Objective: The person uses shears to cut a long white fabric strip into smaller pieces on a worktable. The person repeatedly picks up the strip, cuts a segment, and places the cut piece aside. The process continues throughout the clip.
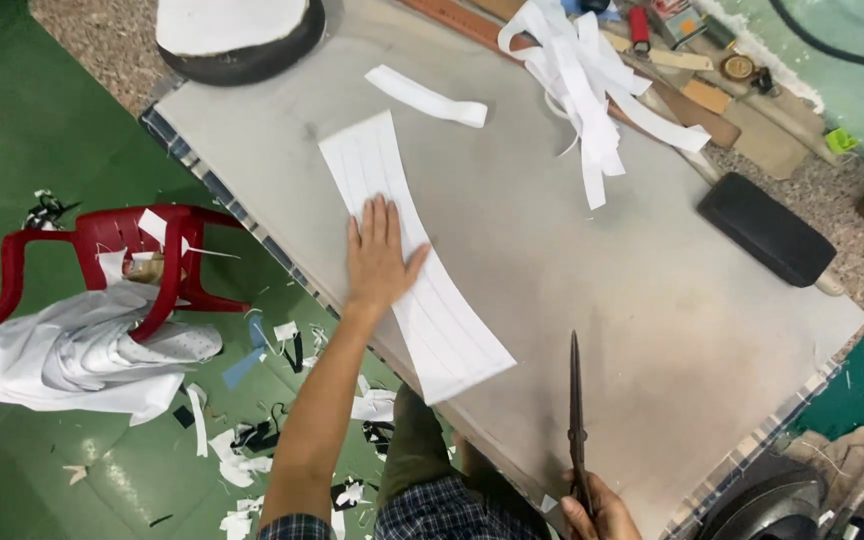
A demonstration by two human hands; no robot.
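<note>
Here the left hand (377, 255) lies flat and open on the long white strip (412, 255), pinning it to the grey table (652, 300). Below the strip's near end, the right hand (597, 510) is clenched around the scissors (576, 420), blades closed and pointing away, apparently kept off the strip.

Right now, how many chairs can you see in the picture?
1: a red plastic chair stands on the green floor left of the grey table, with white cloth draped over it. Others may be hidden beyond the picture's edges.

Two hands (380, 258), one pair of scissors (576, 420), one red chair (112, 262).
</note>
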